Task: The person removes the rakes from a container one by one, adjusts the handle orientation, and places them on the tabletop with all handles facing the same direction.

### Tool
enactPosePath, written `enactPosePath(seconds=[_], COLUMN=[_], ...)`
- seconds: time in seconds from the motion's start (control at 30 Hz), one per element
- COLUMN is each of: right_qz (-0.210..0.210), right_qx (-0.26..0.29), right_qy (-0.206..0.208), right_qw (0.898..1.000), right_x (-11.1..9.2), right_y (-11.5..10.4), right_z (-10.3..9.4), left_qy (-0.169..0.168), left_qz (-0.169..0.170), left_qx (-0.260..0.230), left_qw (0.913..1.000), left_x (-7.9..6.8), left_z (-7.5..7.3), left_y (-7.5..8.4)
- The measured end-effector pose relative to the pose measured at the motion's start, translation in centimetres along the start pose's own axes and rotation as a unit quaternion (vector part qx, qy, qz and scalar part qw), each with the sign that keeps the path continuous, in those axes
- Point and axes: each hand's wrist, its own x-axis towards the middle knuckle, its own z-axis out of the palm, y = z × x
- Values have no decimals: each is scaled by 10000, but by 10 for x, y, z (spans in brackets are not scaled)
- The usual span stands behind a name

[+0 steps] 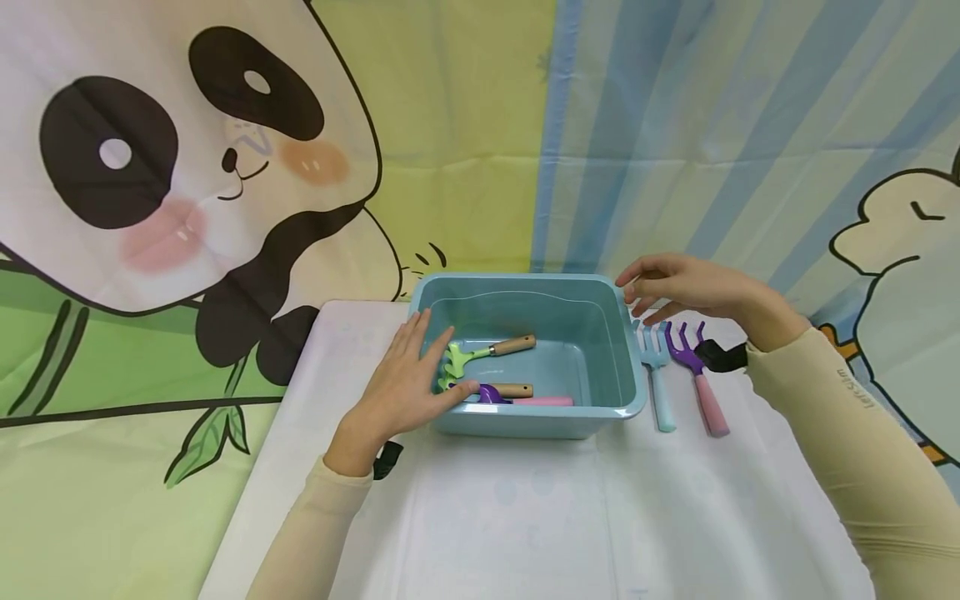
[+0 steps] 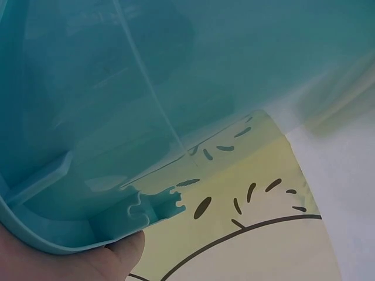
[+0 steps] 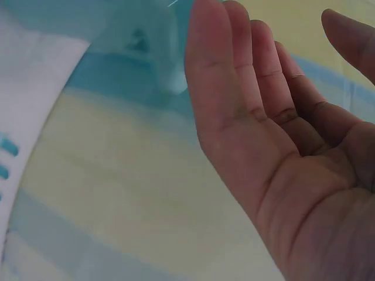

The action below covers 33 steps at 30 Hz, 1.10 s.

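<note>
A blue plastic basin (image 1: 517, 425) stands on the white-covered table. My left hand (image 1: 405, 379) lies at its left side, fingers fairly straight along the rim and the thumb over the front edge. In the left wrist view, part of that hand (image 2: 111, 257) shows at the rim. Off the right rim, my right hand (image 1: 690, 287) hangs with loosely bent fingers and an empty palm (image 3: 281, 158). Inside the basin are a green hand rake (image 1: 468, 357) with a wooden handle, a second wooden handle (image 1: 513, 389) and a purple tool (image 1: 491, 395) with a pink handle, partly hidden.
Right of the basin, a light blue hand rake (image 1: 660, 387) and a purple hand rake (image 1: 701, 379) with a pink handle lie on the table (image 1: 517, 517). A printed curtain (image 1: 465, 125) with a panda hangs close behind the basin.
</note>
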Motion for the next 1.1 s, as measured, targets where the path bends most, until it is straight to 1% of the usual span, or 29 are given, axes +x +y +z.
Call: enactPosePath(seconds=[0.07, 0.2, 0.3, 0.4, 0.67, 0.9, 0.97, 1.1], right_qz=[-37, -86, -126, -157, -107, 26, 93, 132], right_qx=[-14, -210, -310, -296, -562, -815, -816, -625], right_qy=[-113, -276, -411, -642, -1171, -1572, -1654, -1838], right_qw=[9999, 9994, 9986, 9974, 9915, 9842, 9828, 9809], right_x=[9, 27, 42, 56, 94, 127, 136, 154], right_y=[-12, -32, -42, -47, -53, -47, -46, -42], right_z=[6, 20, 31, 39, 64, 85, 91, 104], left_qy=[-9, 7, 23, 21, -30, -42, -33, -30], left_qz=[-14, -8, -3, -2, -52, -62, -60, -47], left_qx=[12, 19, 5, 18, 21, 22, 37, 61], left_qw=[10000, 10000, 10000, 10000, 10000, 10000, 10000, 10000], left_x=[0, 0, 0, 0, 0, 1, 1, 1], left_z=[0, 0, -1, 0, -1, 0, 0, 0], left_y=[0, 0, 1, 1, 1, 0, 0, -1])
